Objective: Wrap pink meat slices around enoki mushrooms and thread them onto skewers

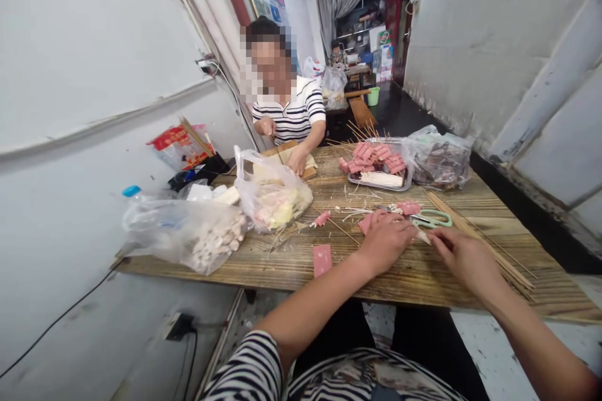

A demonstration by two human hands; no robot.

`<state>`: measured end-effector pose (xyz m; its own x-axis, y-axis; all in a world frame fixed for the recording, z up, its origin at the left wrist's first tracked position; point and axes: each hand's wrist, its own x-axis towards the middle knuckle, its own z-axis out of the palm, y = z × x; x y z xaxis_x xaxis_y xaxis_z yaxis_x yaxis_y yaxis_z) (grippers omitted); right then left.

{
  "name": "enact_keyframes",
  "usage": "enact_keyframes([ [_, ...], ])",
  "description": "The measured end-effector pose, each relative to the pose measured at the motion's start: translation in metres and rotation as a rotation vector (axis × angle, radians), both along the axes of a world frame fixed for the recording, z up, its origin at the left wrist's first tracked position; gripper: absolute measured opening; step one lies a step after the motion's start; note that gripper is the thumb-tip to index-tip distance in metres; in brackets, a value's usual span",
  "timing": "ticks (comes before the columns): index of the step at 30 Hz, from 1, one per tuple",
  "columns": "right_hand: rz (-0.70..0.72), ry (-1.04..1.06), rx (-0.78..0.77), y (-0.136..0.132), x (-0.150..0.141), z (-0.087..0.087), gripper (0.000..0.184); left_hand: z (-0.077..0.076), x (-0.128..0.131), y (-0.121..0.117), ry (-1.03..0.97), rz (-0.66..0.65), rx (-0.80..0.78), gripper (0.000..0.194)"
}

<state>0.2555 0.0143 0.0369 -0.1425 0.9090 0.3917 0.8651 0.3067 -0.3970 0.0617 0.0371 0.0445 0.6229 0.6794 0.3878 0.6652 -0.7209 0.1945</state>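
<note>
A small bundle of thin white mushrooms, seemingly enoki (422, 236), runs between my two hands just above the table. My left hand (386, 242) is closed, its fingertips on the bundle's left end. A pink meat slice (365, 224) shows partly from under that hand. My right hand (463, 258) pinches the bundle's other end between thumb and fingers. Right beyond my hands lie green-handled scissors (433, 218) and a pink roll (408, 207). Another pink roll (322, 219) on a stick lies to the left, and a flat pink slice (322, 260) is near the table's front edge.
A clear tray (382, 180) holds several skewered pink rolls. Beside it sits a plastic bag (439, 156). Wooden skewers (484, 244) lie at right. Bags of mushrooms (219, 239) and other food (279, 200) stand left. Opposite, a person (294, 106) cuts on a board.
</note>
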Motion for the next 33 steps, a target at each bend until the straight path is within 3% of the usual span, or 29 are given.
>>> enact_keyframes([
  [5,0.077,0.232,0.012,-0.004,0.011,0.027,0.035,0.02,0.008,0.015,-0.18,-0.028,-0.193,0.021],
  [10,0.08,0.612,-0.133,-0.014,0.015,0.051,0.044,0.044,0.012,0.011,-0.305,-0.136,-0.301,0.015],
  [13,0.124,0.81,-0.221,-0.021,0.008,0.058,0.053,0.048,0.015,-0.001,-0.537,-0.066,-0.487,0.016],
  [16,0.104,0.878,-0.243,-0.026,-0.003,0.058,0.048,0.047,0.015,-0.016,-0.652,0.039,-0.66,0.021],
  [22,0.049,0.791,-0.188,-0.03,-0.015,0.058,0.048,0.049,0.013,-0.032,-0.728,0.155,-0.522,0.015],
  [33,0.111,0.88,-0.319,-0.033,-0.017,0.059,0.049,0.054,0.014,-0.034,-0.667,0.125,-0.525,0.015],
])
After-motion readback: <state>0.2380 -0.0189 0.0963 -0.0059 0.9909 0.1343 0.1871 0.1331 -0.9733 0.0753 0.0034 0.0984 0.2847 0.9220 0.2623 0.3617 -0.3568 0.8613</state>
